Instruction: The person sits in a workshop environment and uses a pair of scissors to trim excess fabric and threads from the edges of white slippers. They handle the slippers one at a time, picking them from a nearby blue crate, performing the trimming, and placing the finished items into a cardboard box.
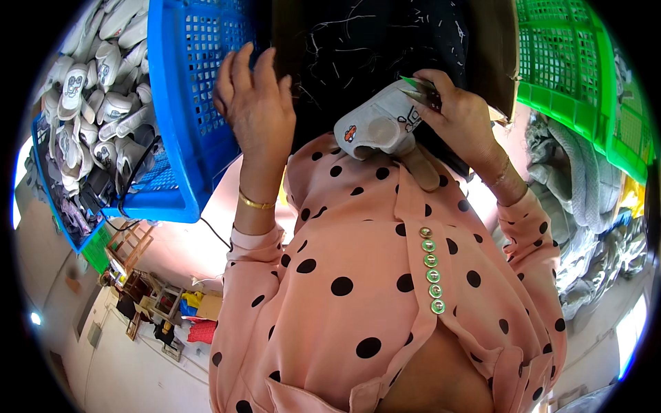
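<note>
A small pale grey-white shoe upper (375, 118) is held over my lap, with a little orange car, a dark line pattern and a round patch on it. A beige tongue or strap (421, 169) hangs from its lower side. My right hand (463, 118) is closed at the upper's right end. Between thumb and forefinger is a small pointed tool with green on it (411, 82), perhaps thread snips; its full shape is hidden. My left hand (258, 103) is raised beside the blue crate (172, 138), holding nothing, fingers apart.
Many similar pale uppers (72, 93) are heaped at the left beyond the crate wall. Black cloth (344, 62) strewn with white thread ends lies ahead, beside a cardboard edge (509, 62). On the right are a green crate (561, 62) and grey bundled pieces (575, 172).
</note>
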`<action>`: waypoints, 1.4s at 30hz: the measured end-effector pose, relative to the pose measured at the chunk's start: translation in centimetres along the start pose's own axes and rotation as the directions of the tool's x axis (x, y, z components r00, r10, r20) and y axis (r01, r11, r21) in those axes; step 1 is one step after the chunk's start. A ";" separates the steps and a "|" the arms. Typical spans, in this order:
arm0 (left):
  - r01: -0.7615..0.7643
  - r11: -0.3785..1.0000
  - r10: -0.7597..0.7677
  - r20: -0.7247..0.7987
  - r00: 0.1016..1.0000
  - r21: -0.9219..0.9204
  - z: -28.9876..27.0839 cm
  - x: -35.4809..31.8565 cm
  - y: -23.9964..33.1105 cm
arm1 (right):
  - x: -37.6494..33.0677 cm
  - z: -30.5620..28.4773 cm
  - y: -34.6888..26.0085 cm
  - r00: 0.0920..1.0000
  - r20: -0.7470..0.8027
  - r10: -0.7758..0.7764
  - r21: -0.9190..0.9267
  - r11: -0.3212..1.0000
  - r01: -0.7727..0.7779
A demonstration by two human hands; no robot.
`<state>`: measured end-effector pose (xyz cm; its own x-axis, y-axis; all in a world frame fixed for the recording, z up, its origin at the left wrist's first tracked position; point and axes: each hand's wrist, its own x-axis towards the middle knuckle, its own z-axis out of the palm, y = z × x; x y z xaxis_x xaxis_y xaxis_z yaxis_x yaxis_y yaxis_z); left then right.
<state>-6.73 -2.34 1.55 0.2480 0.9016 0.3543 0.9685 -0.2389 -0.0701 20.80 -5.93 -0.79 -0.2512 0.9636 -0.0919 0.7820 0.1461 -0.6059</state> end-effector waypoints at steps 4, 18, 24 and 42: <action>0.077 0.628 0.119 0.193 0.974 -0.775 -1.2 -1.8 0.7 | 0.2 -0.1 -0.5 1.000 0.014 -0.016 -0.011 1.000 0.016; 0.207 0.464 0.117 0.291 0.950 -0.861 -1.8 -5.6 2.9 | -1.1 -1.0 -3.6 0.934 0.122 -0.336 0.178 0.933 0.313; 0.138 0.487 0.097 0.211 0.973 -0.863 -1.6 -5.8 2.9 | -0.6 0.6 -3.3 0.963 0.074 -0.259 0.326 0.919 0.222; 0.207 0.514 0.081 0.288 0.954 -0.832 -1.7 -4.0 2.4 | 3.0 0.5 -4.3 0.986 0.152 -0.070 0.346 0.938 0.014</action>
<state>-5.39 -7.10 1.56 0.3215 0.9447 0.0640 0.5315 -0.2360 0.8135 16.40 -3.80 1.18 -0.3893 0.9056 -0.1680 0.5328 0.0726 -0.8431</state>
